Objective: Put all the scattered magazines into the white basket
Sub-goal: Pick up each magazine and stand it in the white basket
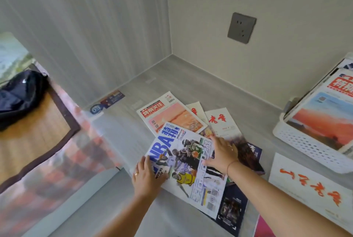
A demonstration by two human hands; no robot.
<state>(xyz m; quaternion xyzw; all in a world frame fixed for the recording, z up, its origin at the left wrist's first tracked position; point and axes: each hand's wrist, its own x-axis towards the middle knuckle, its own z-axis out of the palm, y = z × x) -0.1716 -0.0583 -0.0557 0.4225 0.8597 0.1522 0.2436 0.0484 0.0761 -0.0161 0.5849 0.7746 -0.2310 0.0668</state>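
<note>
Well, I'd call this partly done. The white basket (305,145), out at two o'clock from the pile, already has several magazines in it, with a sunset cover (324,118) on top. Plenty is left on the floor (191,80), though.

The NBA magazine (189,168) sits face up on a loose fan of others. It's a glossy white cover with blue lettering and players across it, and it's turned at an angle.

- **Twelve o'clock:** a red-titled magazine (172,116) peeks out.
- **One o'clock:** a white one with red calligraphy (221,122).
- **Five o'clock:** a dark cover (233,212) pokes out from underneath.
- **Three o'clock:** a separate white magazine with orange brushwork (305,185) lies just below the basket.

Both hands are on the NBA cover. The left grip (147,175) is laid flat on its nine o'clock edge, fingers out, holding nothing. The right grip (222,154) is spread wide on the three o'clock edge, pressing rather than clutching. My guess is she's squaring it up to lift, so at least five are left to move.
</note>
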